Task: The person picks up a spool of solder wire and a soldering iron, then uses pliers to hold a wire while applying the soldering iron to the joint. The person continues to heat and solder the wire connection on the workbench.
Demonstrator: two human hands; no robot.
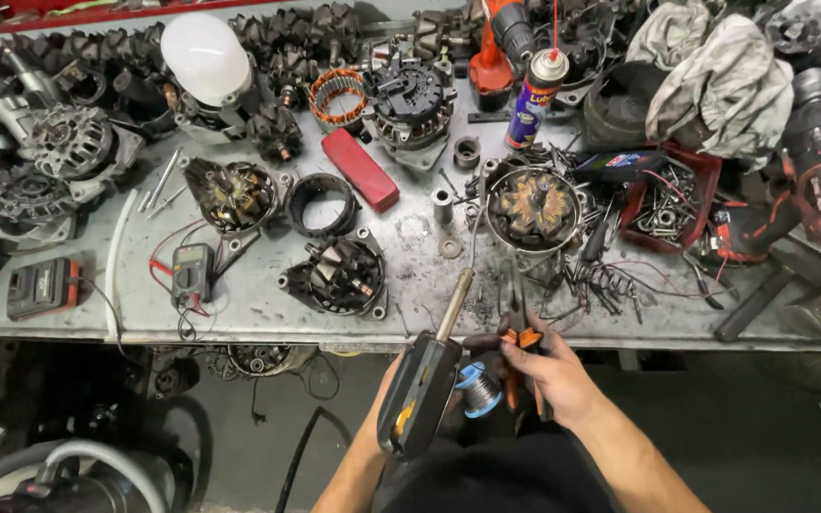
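Note:
My left hand (393, 385) grips a black soldering gun (417, 391) by its handle; its long metal tip (455, 302) points up toward the bench. My right hand (548, 370) holds orange-handled pliers (523, 361) and rests against a spool of solder wire (478, 388) between the two hands. Both hands hover just below the front edge of the metal workbench (258, 309). Straight ahead on the bench sits an open alternator housing with copper windings (531, 209).
The bench carries several alternator parts (336, 274), a multimeter with leads (192, 274), a red box (360, 169), a spray can (534, 100), a red tray of screws (667, 204), rags (715, 76), a red power drill (814, 161) and a white dome (205, 57). Hoses lie on the floor at left.

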